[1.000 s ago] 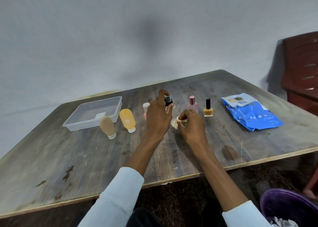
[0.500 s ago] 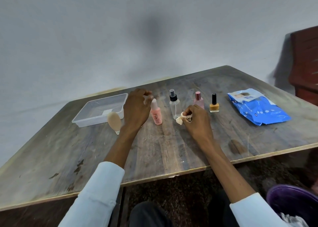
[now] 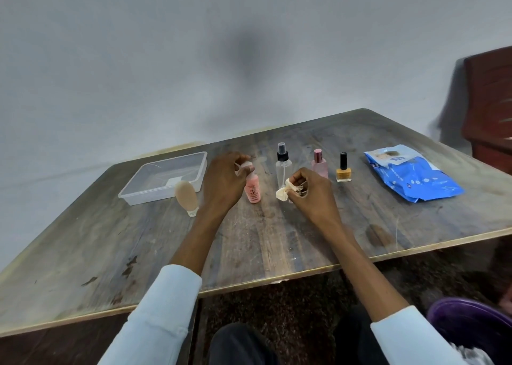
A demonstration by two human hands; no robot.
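Note:
My left hand (image 3: pixel 224 181) grips the cap of a small pink dropper bottle (image 3: pixel 252 189) that stands on the wooden table (image 3: pixel 263 237). My right hand (image 3: pixel 310 191) pinches a crumpled cream wipe (image 3: pixel 284 192) just right of that bottle. A clear spray bottle (image 3: pixel 283 165) with a black pump stands behind the wipe. To its right stand a pink bottle (image 3: pixel 319 164) and an orange nail polish bottle (image 3: pixel 343 168).
A clear plastic tray (image 3: pixel 163 179) lies at the back left, with a beige squeeze tube (image 3: pixel 187 198) standing on its cap in front. A blue wipes pack (image 3: pixel 412 177) lies at right. A dark red chair (image 3: pixel 490 104) and a purple bin (image 3: pixel 471 328) are off the table's right side.
My left hand let go of the spray bottle, moved left and took hold of the pink dropper bottle's cap. The yellow squeeze tube is now hidden. My right hand keeps the wipe.

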